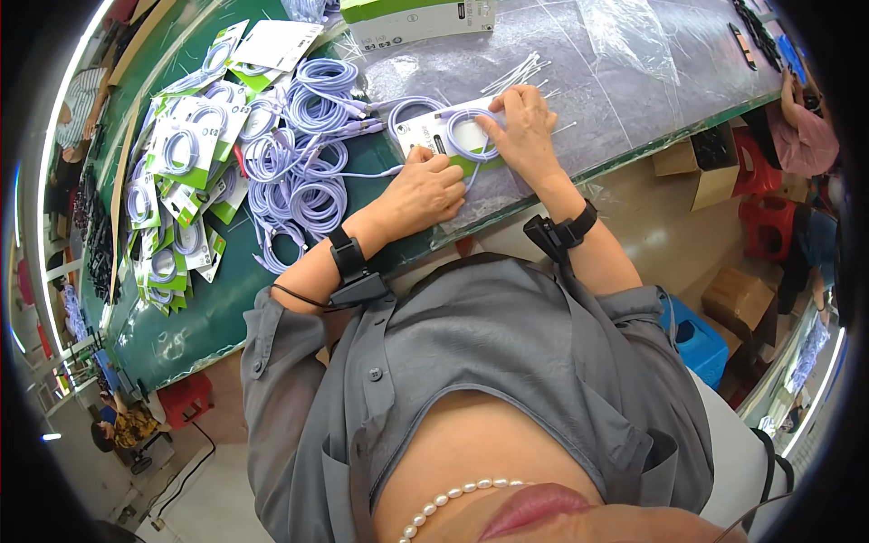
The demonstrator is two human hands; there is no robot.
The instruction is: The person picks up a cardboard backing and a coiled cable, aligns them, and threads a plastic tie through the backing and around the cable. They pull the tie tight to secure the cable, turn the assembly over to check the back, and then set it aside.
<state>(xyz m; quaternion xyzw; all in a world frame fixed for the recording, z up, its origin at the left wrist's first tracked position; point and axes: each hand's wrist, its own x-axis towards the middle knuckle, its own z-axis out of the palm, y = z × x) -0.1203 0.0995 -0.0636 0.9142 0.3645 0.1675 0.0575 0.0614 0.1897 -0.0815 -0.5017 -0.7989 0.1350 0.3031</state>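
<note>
A white and green cardboard card [422, 132] lies on the grey tabletop in front of me, with a coiled lilac cable [452, 144] on top of it. My right hand [523, 132] is at the card's right end, its thumb pressing the coil and its fingers bent over the card's far edge. My left hand [425, 190] is curled in a pinch at the card's near edge; what lies between those fingertips is hidden. Another lilac coil [417, 101] pokes out just beyond the card. Thin white cable ties [518, 74] are scattered past my right hand.
Bundled lilac cables [319, 86] and a heap of carded cables [181, 149] cover the green table on my left. A green and white box [421, 23] stands at the far side, near a clear plastic bag [629, 36]. Other people sit farther off on both sides.
</note>
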